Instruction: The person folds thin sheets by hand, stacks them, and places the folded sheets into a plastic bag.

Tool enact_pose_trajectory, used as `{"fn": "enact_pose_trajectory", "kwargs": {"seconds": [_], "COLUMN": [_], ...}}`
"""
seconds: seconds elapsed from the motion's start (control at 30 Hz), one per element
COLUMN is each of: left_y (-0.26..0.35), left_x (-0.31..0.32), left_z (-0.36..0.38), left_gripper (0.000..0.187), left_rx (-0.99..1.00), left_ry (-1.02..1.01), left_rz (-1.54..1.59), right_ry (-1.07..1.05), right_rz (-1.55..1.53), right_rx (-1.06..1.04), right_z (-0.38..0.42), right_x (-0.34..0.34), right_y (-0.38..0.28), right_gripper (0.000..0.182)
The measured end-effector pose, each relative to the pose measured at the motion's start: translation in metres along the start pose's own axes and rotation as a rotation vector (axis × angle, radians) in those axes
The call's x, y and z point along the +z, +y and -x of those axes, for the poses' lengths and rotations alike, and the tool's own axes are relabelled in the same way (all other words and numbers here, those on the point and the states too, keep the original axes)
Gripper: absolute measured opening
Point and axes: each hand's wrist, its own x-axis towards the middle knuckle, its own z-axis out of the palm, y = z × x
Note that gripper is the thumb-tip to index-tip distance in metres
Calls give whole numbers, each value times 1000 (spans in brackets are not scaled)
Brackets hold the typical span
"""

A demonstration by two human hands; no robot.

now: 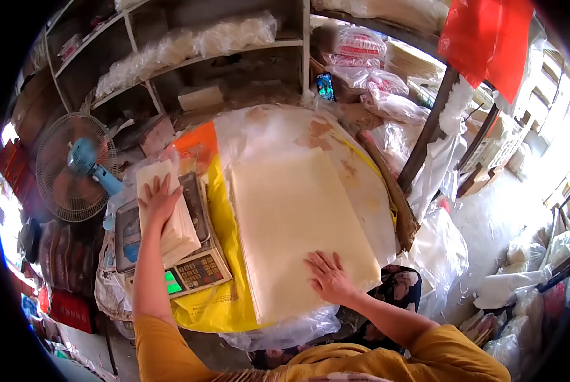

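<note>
My left hand lies flat, fingers spread, on a small pile of cream sheets resting on an electronic weighing scale. My right hand presses palm-down on the near right corner of a large stack of cream sheets. That stack sits on a yellow bag and clear plastic covering a round table. Neither hand grips anything.
A blue-hubbed table fan stands at the left. Shelves with plastic-wrapped bundles run along the back. A phone leans among bags behind the table. A red cloth hangs at top right. Filled plastic bags crowd the floor at right.
</note>
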Motion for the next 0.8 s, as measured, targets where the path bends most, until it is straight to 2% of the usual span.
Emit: {"fn": "enact_pose_trajectory", "kwargs": {"seconds": [0.2,0.27,0.3,0.33,0.37,0.43,0.47,0.53,0.6,0.63,0.67,0.7,0.73,0.8], "left_y": [-8,2,-12,-21,-18,1,11,28,48,49,46,46,45,44], "left_x": [11,-11,-10,-18,-36,-67,-73,-50,-8,24,46,74,99,128], "left_z": [-6,3,-21,-33,-23,24,54,113,170,191,209,230,251,288], "left_gripper": [70,74,74,72,70,67,65,59,56,53,51,51,50,54], "left_rx": [28,9,17,57,121,306,405,559,573,494,544,430,346,286], "left_ry": [45,5,41,98,247,665,785,827,731,629,499,339,279,71], "left_rz": [48,46,219,247,200,198,332,673,843,948,979,1158,1247,1404], "right_ry": [3,10,19,31,41,32,27,36,28,55,72,14,82,-52], "right_rz": [-15,-46,-51,-50,-48,-68,-79,-52,-84,-94,-112,-135,-324,-393], "right_rx": [-5,-2,-7,-14,-19,-11,-12,-28,-32,-68,-100,-97,-106,-116], "right_z": [0,1,1,1,1,2,1,-1,0,1,1,-5,-9,-14], "right_x": [-4,-1,2,3,3,1,1,12,17,26,38,22,6,-28], "right_y": [0,-1,0,1,2,1,1,8,15,26,37,30,15,-14], "right_gripper": [51,52,52,51,51,51,51,51,48,44,40,31,24,20]}}
